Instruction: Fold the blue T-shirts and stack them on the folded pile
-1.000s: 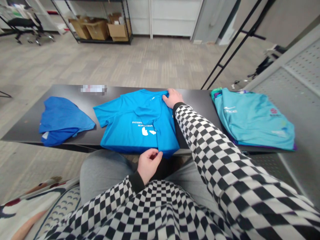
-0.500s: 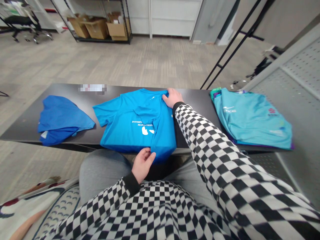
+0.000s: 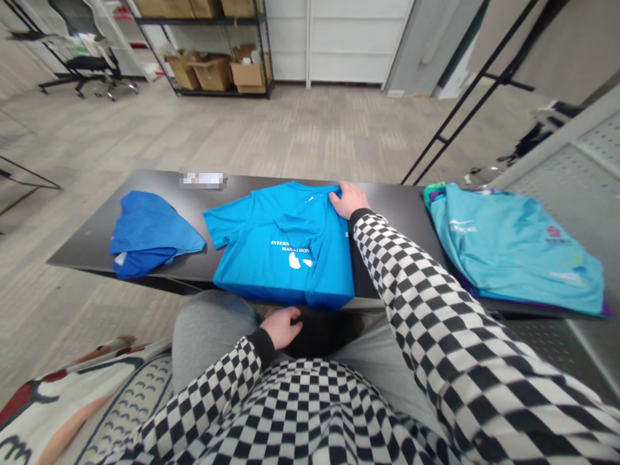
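Note:
A bright blue T-shirt [image 3: 285, 248] with white lettering lies partly folded on the black table [image 3: 159, 190], its right side turned in and its hem hanging over the near edge. My right hand [image 3: 349, 199] grips the fabric at the shirt's far right corner, fingers closed on it. My left hand [image 3: 283, 325] is down by my lap, just below the hem, with its fingers curled and nothing visible in them.
A darker blue folded shirt [image 3: 150, 232] lies at the table's left end. A stack of teal shirts [image 3: 513, 248] lies at the right. A grey perforated panel [image 3: 576, 168] stands on the right, and black rack legs [image 3: 460, 106] lean behind the table. Shelves with cardboard boxes [image 3: 217, 68] stand far back.
My left hand has let go of the shirt's near hem and dropped toward my lap. The hem now hangs flat. My right hand still holds the far corner. The view has shifted a little.

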### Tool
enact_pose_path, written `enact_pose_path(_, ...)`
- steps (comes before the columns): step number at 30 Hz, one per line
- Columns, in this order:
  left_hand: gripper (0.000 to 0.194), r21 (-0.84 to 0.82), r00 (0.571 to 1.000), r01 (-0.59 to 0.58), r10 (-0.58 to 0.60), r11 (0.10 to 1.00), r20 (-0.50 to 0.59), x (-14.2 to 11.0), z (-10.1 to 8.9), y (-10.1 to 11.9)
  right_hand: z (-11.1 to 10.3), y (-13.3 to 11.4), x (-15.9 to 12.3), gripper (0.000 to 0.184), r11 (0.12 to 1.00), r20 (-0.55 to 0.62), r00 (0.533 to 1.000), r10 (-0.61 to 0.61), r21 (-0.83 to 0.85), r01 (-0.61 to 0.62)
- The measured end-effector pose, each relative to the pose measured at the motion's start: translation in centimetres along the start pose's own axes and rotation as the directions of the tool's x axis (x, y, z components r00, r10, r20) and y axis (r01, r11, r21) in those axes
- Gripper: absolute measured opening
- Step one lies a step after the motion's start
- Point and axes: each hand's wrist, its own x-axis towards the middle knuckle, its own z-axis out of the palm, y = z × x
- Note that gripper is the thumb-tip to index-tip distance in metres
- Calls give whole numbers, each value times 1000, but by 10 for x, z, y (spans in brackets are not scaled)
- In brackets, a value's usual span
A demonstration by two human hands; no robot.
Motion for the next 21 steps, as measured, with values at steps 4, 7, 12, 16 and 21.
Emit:
enact_pose_path(4,25,-56,985,35,-25,998,171,-19,-56,28,2,4,3,66,991,-46,998,31,134,-24)
enact_pose_path(7,38,-170,989,4,22,985,146,-23,-123,60,-1,6,0,60,958,-140,987,85,285,-42)
enact_pose_path(12,34,178,815,-35,132,983,-564,35,-240,95,-19,3,-21,44,887,-344,916,206,461,-26)
enact_pose_path(16,31,525,750,259,174,811,-638,106,-290,98,-40,-2,-66,39,843,-410,899,156,529,95)
enact_pose_path(21,26,609,851,328,54,722,-523,151,-307,98,-49,17,-129,35,793,-417,880,226,603,82)
